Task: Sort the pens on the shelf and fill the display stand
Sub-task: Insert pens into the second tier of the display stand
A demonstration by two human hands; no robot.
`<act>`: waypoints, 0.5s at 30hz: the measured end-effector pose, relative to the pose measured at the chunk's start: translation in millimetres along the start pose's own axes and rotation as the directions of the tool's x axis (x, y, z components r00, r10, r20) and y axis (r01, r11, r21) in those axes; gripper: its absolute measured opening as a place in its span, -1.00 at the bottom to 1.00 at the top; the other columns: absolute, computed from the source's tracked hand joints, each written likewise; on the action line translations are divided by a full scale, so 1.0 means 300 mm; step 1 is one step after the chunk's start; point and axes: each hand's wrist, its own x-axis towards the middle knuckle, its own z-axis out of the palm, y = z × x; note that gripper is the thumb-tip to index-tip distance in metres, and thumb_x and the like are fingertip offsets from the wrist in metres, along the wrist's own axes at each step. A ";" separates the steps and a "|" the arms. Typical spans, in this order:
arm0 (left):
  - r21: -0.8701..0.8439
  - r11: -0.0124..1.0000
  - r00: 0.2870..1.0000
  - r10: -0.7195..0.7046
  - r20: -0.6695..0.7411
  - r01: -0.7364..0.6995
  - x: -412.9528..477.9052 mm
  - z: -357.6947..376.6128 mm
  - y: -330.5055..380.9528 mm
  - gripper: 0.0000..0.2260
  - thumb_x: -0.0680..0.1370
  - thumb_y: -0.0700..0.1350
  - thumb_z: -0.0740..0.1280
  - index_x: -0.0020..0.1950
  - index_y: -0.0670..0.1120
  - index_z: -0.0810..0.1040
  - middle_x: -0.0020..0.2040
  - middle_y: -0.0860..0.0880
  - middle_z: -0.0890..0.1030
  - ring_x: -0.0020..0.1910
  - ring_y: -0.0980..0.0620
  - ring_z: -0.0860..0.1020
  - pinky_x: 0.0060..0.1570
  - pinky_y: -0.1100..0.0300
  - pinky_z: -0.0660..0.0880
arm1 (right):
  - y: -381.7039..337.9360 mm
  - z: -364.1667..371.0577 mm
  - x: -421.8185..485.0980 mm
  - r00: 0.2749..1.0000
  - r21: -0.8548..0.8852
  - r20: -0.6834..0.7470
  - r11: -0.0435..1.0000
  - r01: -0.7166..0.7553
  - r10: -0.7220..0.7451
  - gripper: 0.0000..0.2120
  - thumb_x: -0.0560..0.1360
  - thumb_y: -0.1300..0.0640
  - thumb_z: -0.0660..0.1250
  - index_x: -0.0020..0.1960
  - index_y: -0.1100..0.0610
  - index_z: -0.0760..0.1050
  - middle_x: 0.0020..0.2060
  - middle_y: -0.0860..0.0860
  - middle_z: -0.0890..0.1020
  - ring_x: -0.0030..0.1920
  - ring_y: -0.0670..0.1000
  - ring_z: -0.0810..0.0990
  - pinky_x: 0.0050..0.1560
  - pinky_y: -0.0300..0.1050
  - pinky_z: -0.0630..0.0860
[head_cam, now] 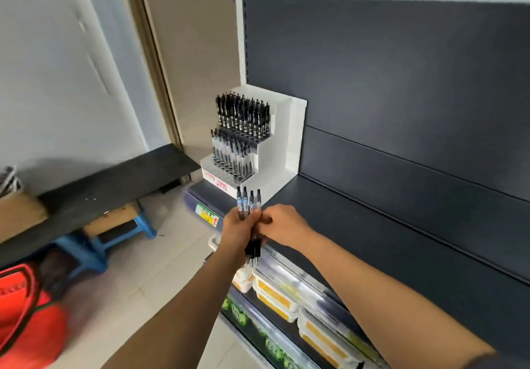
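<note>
Head view has both hands up in front of the dark shelf (372, 225). Grip of the left hand (236, 229) is clamped round a small bundle of pens (248, 200), held upright, so the clicker ends stick out above the fist and the tips poke out below. Just beside it, the right hand (284, 225) pinches the same bundle from the right. Further back, at the shelf's left end, sits the white stepped display stand (288, 139), with stocked pens (243, 116) standing in rows on its steps.

The single head-worn camera looks forward and down from close above the dark grey metal shelf (358, 225), facing its back panel.
</note>
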 end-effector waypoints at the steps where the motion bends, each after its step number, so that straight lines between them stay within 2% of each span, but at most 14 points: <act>1: -0.001 1.000 0.999 0.017 -0.037 -0.017 0.019 -0.042 0.017 -0.91 0.57 -0.20 0.28 -0.07 -0.23 0.45 -0.38 -0.11 0.58 -0.47 -0.02 0.53 -0.47 0.15 0.53 | -0.035 0.015 0.037 0.999 -0.024 -0.043 0.999 0.030 -0.031 -0.79 0.42 -0.02 0.31 -0.36 0.01 0.43 -0.38 -0.09 0.54 -0.24 0.02 0.56 -0.38 -0.17 0.39; 3: 0.000 0.998 0.994 0.070 -0.088 -0.071 0.062 -0.116 0.048 -0.91 0.57 -0.19 0.28 -0.10 -0.20 0.45 -0.37 -0.12 0.53 -0.47 0.00 0.51 -0.51 0.21 0.49 | -0.089 0.043 0.105 0.983 0.014 -0.153 0.995 0.102 -0.099 -0.92 0.46 -0.05 0.31 -0.13 -0.05 0.49 -0.26 -0.11 0.57 -0.18 0.00 0.55 -0.27 -0.15 0.42; 5: 0.053 0.992 0.987 0.121 -0.106 -0.116 0.112 -0.178 0.077 -0.88 0.56 -0.19 0.30 -0.17 -0.15 0.44 -0.40 -0.10 0.51 -0.50 0.04 0.49 -0.53 0.25 0.45 | -0.142 0.068 0.182 0.961 0.146 -0.232 0.972 0.186 -0.149 -0.76 0.53 0.01 0.28 0.18 0.02 0.49 -0.02 -0.01 0.60 -0.02 0.03 0.56 -0.01 -0.08 0.51; 7: 0.124 0.983 0.985 0.148 -0.089 -0.136 0.161 -0.213 0.102 -0.89 0.56 -0.18 0.30 -0.16 -0.14 0.45 -0.46 0.01 0.57 -0.54 0.12 0.49 -0.56 0.29 0.43 | -0.180 0.072 0.254 0.957 0.259 -0.249 0.942 0.214 -0.149 -0.65 0.57 0.10 0.24 0.33 0.12 0.43 0.12 0.07 0.57 0.11 0.06 0.55 0.15 -0.03 0.50; 9: 0.150 0.978 0.984 0.157 -0.079 -0.144 0.222 -0.238 0.123 -0.92 0.55 -0.18 0.31 -0.12 -0.15 0.46 -0.44 0.02 0.61 -0.56 0.14 0.48 -0.56 0.30 0.41 | -0.207 0.072 0.332 0.958 0.343 -0.246 0.912 0.226 -0.145 -0.69 0.58 0.17 0.22 0.29 0.18 0.47 0.07 0.12 0.60 0.05 0.08 0.57 0.04 -0.06 0.55; 12: 0.163 0.976 0.982 0.163 -0.094 -0.146 0.314 -0.265 0.158 -0.91 0.53 -0.20 0.33 -0.13 -0.14 0.44 -0.28 -0.11 0.61 -0.51 0.11 0.49 -0.49 0.25 0.41 | -0.231 0.056 0.446 0.947 0.407 -0.287 0.877 0.256 -0.143 -0.82 0.56 0.20 0.23 0.05 0.24 0.57 -0.28 0.00 0.55 -0.25 0.02 0.53 -0.20 -0.06 0.47; 15: 0.182 0.970 0.981 0.178 -0.074 -0.162 0.419 -0.281 0.212 -0.92 0.53 -0.22 0.33 -0.12 -0.11 0.45 -0.26 -0.10 0.60 -0.50 0.13 0.51 -0.44 0.24 0.43 | -0.258 0.016 0.567 0.948 0.446 -0.281 0.854 0.268 -0.150 -0.88 0.55 0.21 0.28 -0.10 0.22 0.56 -0.35 0.00 0.54 -0.34 -0.02 0.53 -0.33 -0.11 0.50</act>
